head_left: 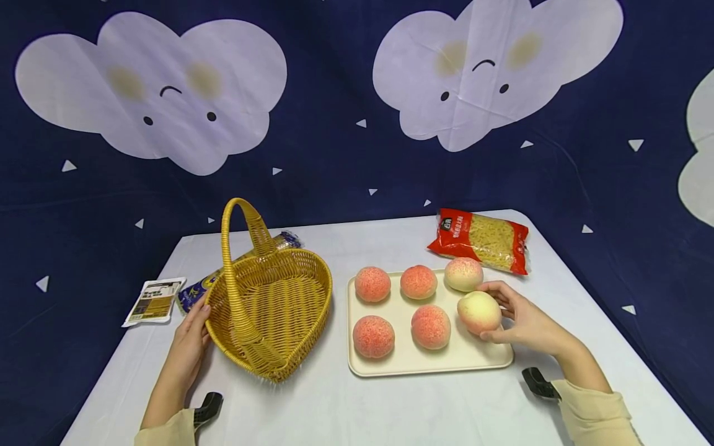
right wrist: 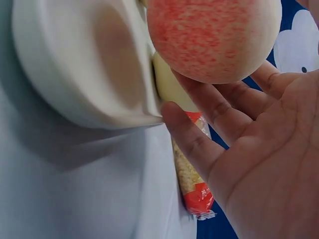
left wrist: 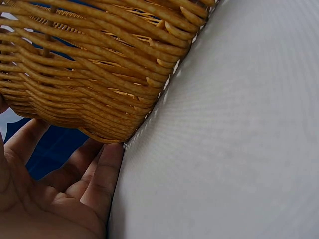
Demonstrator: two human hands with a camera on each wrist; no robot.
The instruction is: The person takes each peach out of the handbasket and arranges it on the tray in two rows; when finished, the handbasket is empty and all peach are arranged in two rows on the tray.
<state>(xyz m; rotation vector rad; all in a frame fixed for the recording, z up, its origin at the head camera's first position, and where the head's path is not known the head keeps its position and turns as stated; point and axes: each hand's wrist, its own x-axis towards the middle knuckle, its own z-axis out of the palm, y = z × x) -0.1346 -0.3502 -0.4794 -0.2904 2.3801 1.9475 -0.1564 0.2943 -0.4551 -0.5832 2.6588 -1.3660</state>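
In the head view a golden woven basket with a tall arched handle stands on the left. My left hand rests against its left side, near the rim. In the left wrist view extended fingers touch the lower part of the basket wall. My right hand holds a pale yellow and pink peach between thumb and fingers, over the right end of a cream tray. In the right wrist view this peach hangs above the tray, whose surface shows a shadow.
Several reddish peaches lie on the tray, and a paler one sits at its back right corner. Behind the tray is a red pasta bag. A blue packet lies partly behind the basket, beside a flat white-edged packet.
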